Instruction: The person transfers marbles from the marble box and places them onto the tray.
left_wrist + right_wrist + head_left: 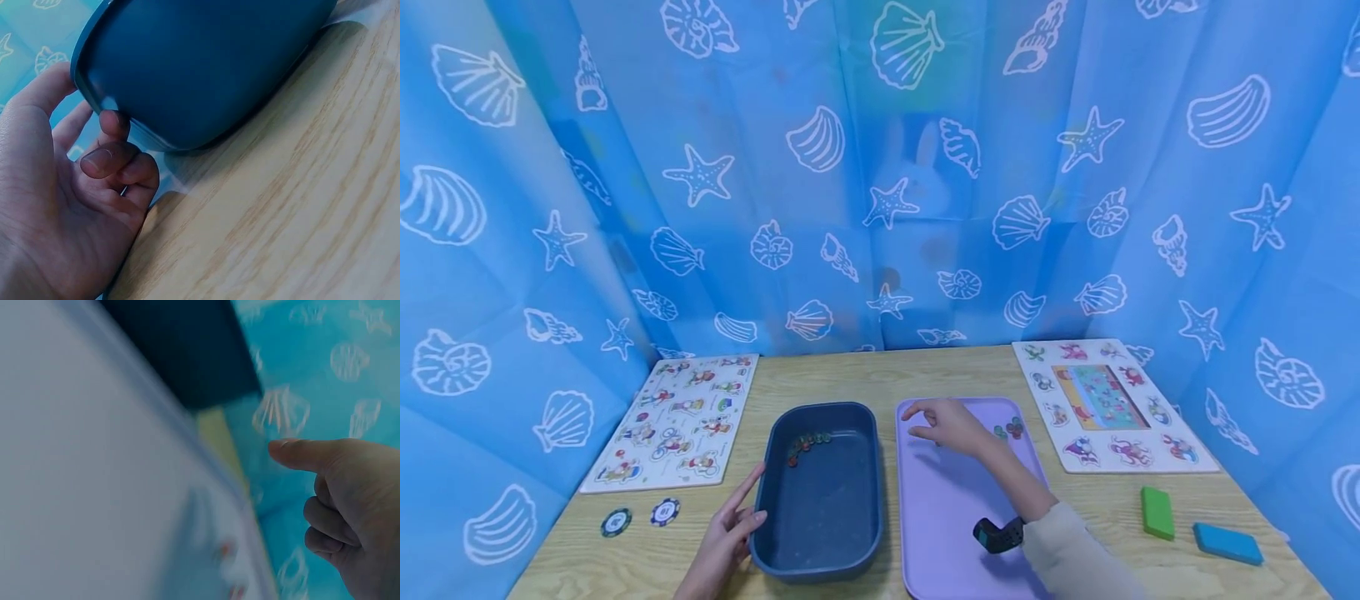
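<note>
My left hand [722, 533] is at the left side of a dark blue bin [820, 562], thumb and forefinger touching its rim from outside. In the left wrist view, the thumb lies at the rim and other fingers bend near the outer wall [206, 75]. Several small glass marbles [808, 442], greenish and reddish, lie inside the bin toward its far left. Over the far part of a purple tray [940, 517] hovers my right hand [951, 425], thumb and forefinger apart with nothing between them. More marbles [1015, 427] rest on the tray's right side, beyond the right wrist.
Picture puzzle boards stand at far left [677, 417] and far right [1108, 404]. Two round chips [617, 522] lie left of the bin. A green block [1157, 512] and a blue block [1228, 543] are on the right. A shell-patterned curtain [865, 167] hangs behind the table.
</note>
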Demonstrator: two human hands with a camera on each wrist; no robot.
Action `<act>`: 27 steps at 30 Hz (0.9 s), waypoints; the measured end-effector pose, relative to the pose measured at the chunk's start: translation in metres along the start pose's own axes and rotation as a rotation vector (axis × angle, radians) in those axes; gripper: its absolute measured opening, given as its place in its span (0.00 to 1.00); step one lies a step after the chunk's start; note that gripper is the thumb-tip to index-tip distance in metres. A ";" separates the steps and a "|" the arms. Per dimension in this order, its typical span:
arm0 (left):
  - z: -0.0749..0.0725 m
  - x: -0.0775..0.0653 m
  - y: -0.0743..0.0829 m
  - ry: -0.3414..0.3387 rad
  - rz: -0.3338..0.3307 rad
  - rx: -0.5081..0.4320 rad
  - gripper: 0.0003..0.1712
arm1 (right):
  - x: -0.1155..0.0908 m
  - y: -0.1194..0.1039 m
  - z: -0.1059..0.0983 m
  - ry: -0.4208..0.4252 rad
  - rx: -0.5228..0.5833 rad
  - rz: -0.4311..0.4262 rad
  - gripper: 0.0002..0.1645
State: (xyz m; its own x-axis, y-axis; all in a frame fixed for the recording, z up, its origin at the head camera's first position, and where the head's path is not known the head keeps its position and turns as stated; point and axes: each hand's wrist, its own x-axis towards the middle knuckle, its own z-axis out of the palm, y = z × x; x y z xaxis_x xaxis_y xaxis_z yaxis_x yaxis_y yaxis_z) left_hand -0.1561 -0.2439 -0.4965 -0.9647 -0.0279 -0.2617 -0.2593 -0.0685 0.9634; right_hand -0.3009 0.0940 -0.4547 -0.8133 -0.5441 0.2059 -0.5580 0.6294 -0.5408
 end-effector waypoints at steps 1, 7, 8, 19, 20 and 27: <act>0.000 0.000 0.000 -0.002 0.003 0.000 0.37 | 0.005 -0.009 0.000 0.005 -0.004 -0.025 0.12; -0.001 0.000 0.000 -0.008 0.018 0.000 0.37 | 0.036 -0.060 0.008 -0.011 -0.035 -0.123 0.11; -0.001 0.000 0.000 -0.010 0.017 -0.002 0.37 | 0.041 -0.067 0.011 -0.023 -0.037 -0.130 0.11; -0.003 0.002 -0.002 -0.008 0.063 0.063 0.34 | 0.079 -0.103 0.045 -0.168 -0.113 -0.144 0.11; -0.003 0.002 -0.002 -0.010 0.065 0.070 0.34 | 0.080 -0.104 0.047 -0.176 -0.114 -0.146 0.11; -0.004 0.002 -0.001 -0.007 0.063 0.096 0.34 | 0.096 -0.105 0.060 -0.208 -0.159 -0.119 0.10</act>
State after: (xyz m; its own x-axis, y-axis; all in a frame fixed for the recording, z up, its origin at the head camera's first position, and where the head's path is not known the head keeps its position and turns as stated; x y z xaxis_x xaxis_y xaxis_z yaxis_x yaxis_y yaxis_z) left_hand -0.1573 -0.2476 -0.4985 -0.9795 -0.0221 -0.2002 -0.2008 0.0289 0.9792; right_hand -0.3102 -0.0576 -0.4265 -0.6982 -0.7115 0.0794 -0.6799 0.6244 -0.3845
